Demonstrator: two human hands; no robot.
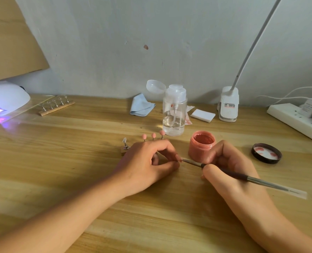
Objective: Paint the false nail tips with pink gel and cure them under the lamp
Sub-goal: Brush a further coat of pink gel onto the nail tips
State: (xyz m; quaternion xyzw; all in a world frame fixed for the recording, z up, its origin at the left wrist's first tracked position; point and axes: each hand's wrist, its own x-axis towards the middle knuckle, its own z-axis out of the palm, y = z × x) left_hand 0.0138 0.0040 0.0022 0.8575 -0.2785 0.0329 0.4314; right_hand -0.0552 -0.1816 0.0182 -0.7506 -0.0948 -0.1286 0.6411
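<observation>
My left hand [151, 161] pinches a small nail tip holder between thumb and forefinger, with a pink nail tip [178, 158] at its end. My right hand [224, 167] grips a thin brush [242, 177], and its bristle end touches that tip. Behind my left hand stands a wooden holder strip [123, 151]; on it are three pink-painted tips [153, 136] and one clear tip [124, 140]. The open jar of pink gel [202, 146] sits just behind the brush. The white curing lamp [4, 99] glows purple at the far left.
The jar's black lid [266, 153] lies to the right. A clear pump bottle [174, 110], a blue cloth [141, 105] and white pads [202, 115] sit at the back. A second holder strip [55, 106] lies near the lamp. A clip lamp [228, 105] and a power strip [297, 121] are at the right.
</observation>
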